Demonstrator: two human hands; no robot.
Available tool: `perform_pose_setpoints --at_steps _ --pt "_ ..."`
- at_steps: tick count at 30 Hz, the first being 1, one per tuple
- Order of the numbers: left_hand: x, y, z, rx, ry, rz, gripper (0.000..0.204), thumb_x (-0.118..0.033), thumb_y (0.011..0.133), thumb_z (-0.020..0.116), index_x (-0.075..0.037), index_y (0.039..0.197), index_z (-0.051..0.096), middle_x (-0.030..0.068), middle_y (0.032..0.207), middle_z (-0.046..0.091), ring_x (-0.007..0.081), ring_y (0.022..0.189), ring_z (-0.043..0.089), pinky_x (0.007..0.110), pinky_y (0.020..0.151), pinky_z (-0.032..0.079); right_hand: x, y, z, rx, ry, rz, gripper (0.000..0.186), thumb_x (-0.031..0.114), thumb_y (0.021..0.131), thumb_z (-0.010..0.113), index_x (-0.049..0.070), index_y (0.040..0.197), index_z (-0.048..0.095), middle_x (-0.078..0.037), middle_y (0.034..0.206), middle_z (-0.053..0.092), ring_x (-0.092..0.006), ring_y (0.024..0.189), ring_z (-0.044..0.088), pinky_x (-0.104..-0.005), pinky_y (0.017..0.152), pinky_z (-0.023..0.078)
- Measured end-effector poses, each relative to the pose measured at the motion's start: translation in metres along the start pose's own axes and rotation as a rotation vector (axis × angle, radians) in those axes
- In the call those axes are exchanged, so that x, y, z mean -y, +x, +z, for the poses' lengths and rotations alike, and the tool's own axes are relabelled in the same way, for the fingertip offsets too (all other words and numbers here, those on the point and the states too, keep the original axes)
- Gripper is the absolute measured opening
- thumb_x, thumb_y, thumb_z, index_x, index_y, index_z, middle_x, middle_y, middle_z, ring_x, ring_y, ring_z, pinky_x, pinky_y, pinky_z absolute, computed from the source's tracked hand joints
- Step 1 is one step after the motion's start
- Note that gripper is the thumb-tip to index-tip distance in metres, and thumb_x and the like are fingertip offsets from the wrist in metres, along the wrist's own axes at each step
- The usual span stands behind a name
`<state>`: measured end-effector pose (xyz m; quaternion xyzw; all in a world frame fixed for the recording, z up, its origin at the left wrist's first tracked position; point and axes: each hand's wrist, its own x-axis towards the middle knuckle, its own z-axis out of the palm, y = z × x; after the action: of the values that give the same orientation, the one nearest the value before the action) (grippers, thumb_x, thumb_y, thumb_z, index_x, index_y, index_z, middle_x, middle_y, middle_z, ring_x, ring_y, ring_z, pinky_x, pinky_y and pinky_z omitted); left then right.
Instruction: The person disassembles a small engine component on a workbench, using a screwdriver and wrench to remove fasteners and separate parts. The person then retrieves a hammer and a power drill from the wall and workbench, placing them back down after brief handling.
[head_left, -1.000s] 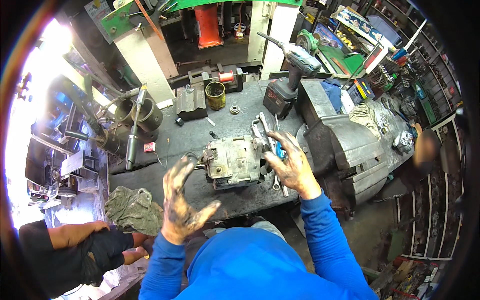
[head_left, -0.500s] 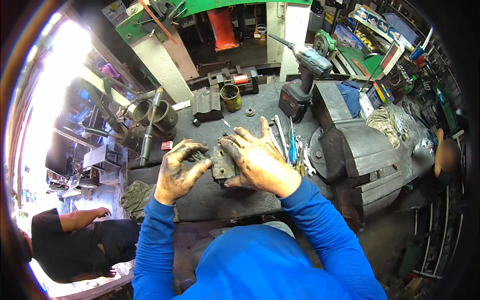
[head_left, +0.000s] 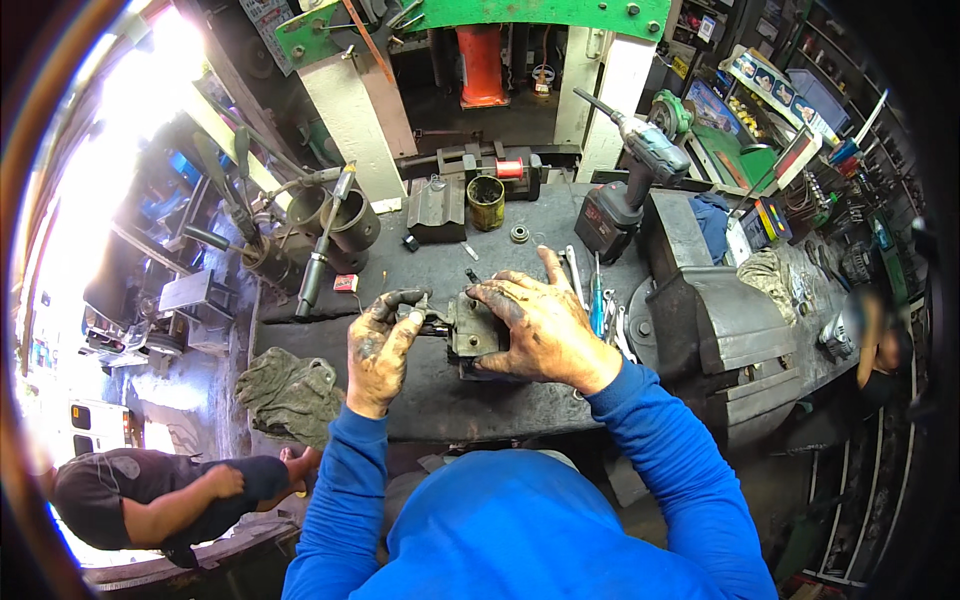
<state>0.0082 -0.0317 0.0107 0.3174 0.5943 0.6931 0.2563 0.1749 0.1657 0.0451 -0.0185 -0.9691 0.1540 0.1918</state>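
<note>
At the middle of the bench lies a greasy metal unit (head_left: 473, 335), mostly covered by my right hand (head_left: 535, 325), which grips it with thumb and fingers. My left hand (head_left: 383, 345) pinches a small metal fitting (head_left: 420, 308) at the left side of the unit. To the right of my right hand lie a screwdriver with a blue handle (head_left: 597, 312) and several wrenches (head_left: 618, 330). A bearing (head_left: 519, 234) sits behind the unit.
A grey rag (head_left: 285, 390) lies at left, beside a long tool (head_left: 320, 262) on metal cylinders. Behind stand a yellow can (head_left: 485, 205) and a cordless driver (head_left: 628, 205). A large vise (head_left: 740, 335) is at right. Two people (head_left: 160, 505) (head_left: 880, 355) are at either side.
Both hands have come down from apart in the air onto the metal unit, the right gripping it, the left pinching at its left side. The person at left has shifted and bent their arm.
</note>
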Motion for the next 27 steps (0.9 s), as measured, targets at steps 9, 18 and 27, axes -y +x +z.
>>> perform_pose_setpoints --at_steps 9,18,27 --pt "-0.003 0.003 -0.008 0.085 0.132 0.030 0.030 -0.001 0.099 0.063 0.007 0.128 0.068 0.0125 0.127 0.073 0.0145 0.108 0.067 0.031 0.098 0.055 -0.004 0.008 -0.004 0.072 0.101 -0.015 0.086 0.039 0.067 0.090 0.000 0.139 0.062 -0.019 0.125 0.071 -0.0346 0.127 0.064 -0.0552 0.123 0.036" --pt "-0.033 0.019 0.022 0.232 1.319 0.723 0.057 0.000 0.075 0.068 -0.008 0.131 0.067 0.0174 0.152 0.055 0.0410 0.139 0.052 0.057 0.117 0.041 0.003 -0.007 -0.013 -0.047 -0.015 -0.036 0.088 0.039 0.073 0.090 0.004 0.146 0.055 -0.020 0.136 0.065 -0.0383 0.131 0.060 -0.0583 0.124 0.032" --pt "-0.060 0.061 0.023 0.847 1.490 0.463 0.109 -0.057 0.062 0.093 -0.005 0.149 0.054 0.0184 0.124 0.069 0.0395 0.119 0.064 0.053 0.107 0.047 -0.082 -0.165 0.020 -0.216 0.139 0.938 0.020 0.015 0.096 0.071 -0.001 0.108 0.074 -0.026 0.096 0.075 -0.0425 0.094 0.075 -0.0449 0.084 0.058"
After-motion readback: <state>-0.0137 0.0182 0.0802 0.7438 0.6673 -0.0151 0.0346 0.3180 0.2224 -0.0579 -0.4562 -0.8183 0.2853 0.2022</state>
